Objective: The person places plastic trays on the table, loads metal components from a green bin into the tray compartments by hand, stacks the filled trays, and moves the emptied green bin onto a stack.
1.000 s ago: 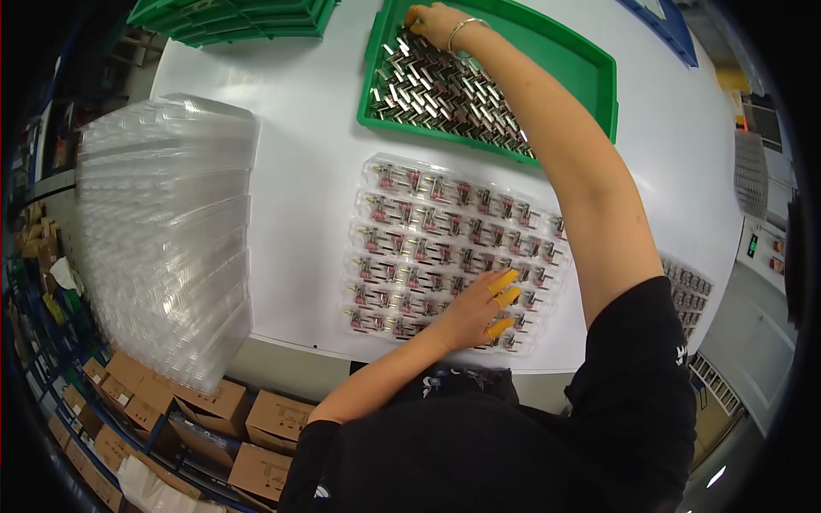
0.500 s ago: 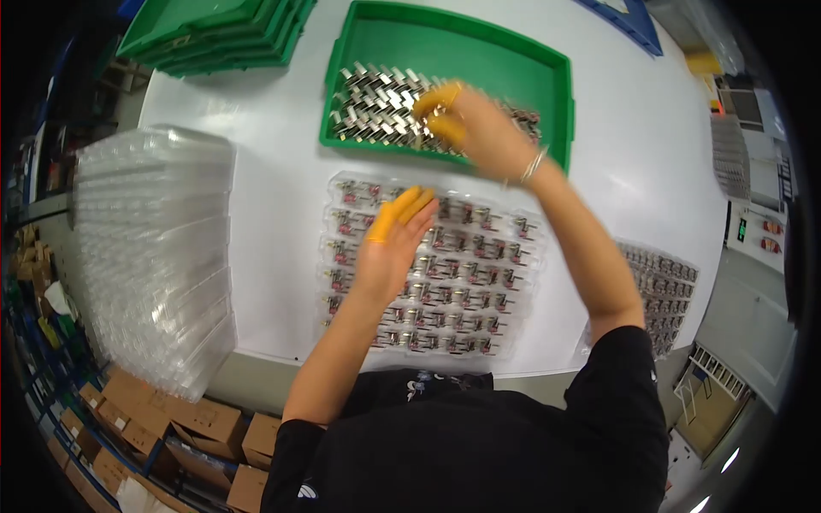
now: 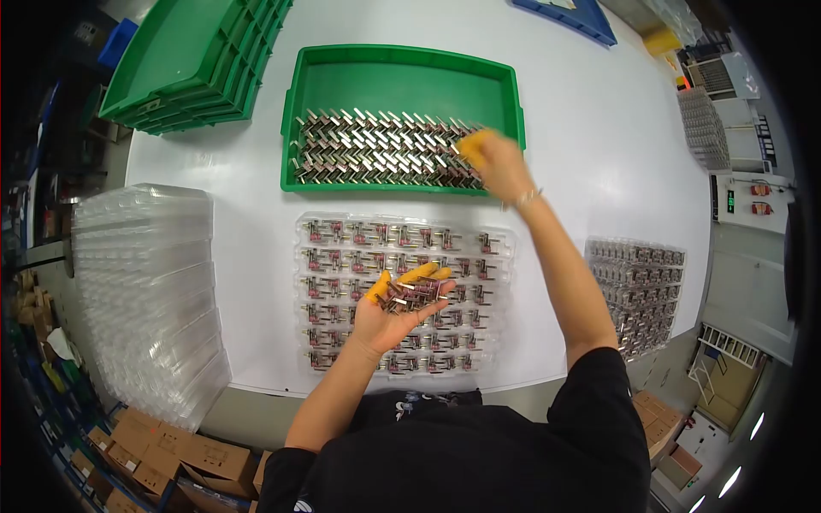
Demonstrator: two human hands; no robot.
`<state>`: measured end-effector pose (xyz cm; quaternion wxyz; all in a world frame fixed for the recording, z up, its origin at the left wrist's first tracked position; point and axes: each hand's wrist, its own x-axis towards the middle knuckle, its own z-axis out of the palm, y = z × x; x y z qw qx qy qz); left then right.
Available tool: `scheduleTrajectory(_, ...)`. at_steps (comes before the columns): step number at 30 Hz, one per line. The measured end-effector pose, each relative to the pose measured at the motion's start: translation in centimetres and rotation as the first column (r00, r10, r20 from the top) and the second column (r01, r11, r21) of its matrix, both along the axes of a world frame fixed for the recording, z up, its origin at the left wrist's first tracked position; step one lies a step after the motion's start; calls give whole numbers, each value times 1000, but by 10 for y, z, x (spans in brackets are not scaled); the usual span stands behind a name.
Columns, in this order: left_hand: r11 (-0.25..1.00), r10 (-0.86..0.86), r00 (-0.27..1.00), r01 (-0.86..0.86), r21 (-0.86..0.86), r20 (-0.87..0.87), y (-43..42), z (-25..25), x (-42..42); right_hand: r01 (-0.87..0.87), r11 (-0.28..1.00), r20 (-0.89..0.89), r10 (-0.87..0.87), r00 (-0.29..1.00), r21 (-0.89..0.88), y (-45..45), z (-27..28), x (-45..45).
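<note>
My left hand (image 3: 398, 312) is palm up above the clear plastic blister tray (image 3: 505, 299), with yellow finger cots on some fingers. Several small metal parts with pins and reddish bits (image 3: 419, 295) lie in its palm, fingers curled round them. The blister tray beneath holds rows of similar parts (image 3: 368, 261). My right hand (image 3: 500, 162), also in yellow finger cots, is at the right end of the green bin (image 3: 402, 64), over the metal parts (image 3: 376, 150) lined up there in slanting rows. Its fingers are bent downward and blurred; what they hold, if anything, is hidden.
Left of the blister tray stands a tall stack of clear plastic trays (image 3: 150, 299). Stacked green bins (image 3: 184, 68) are at the back left. On the right is a stack of filled trays (image 3: 637, 291). A blue bin (image 3: 573, 17) lies at the far edge.
My left hand has turned palm up, and metal parts now show in it. My right hand has moved to the right end of the green bin. The view has shifted too.
</note>
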<state>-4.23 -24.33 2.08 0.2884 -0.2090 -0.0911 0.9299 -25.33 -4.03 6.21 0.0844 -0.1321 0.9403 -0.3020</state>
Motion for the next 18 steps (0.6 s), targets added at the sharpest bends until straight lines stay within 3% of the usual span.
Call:
scheduleTrajectory(1,1000,-9,1000,9,-11,20,0,2,0,116,991,-138,-106,985,68,14,-18,-27)
scheduleTrajectory(2,1000,-17,999,18,-22,40,-1,4,-1,122,975,-98,-105,990,187,31,-35,-51)
scheduleTrajectory(8,996,-3,999,0,-88,-43,-5,8,0,8,948,-72,16,997,319,26,-60,-85)
scheduleTrajectory(13,997,20,1000,-20,-77,-3,-5,8,10,-58,992,242,30,970,109,35,-80,-100)
scheduleTrajectory(18,998,9,1000,-7,-68,22,4,8,13,315,914,128,-291,948,-257,50,-82,-91)
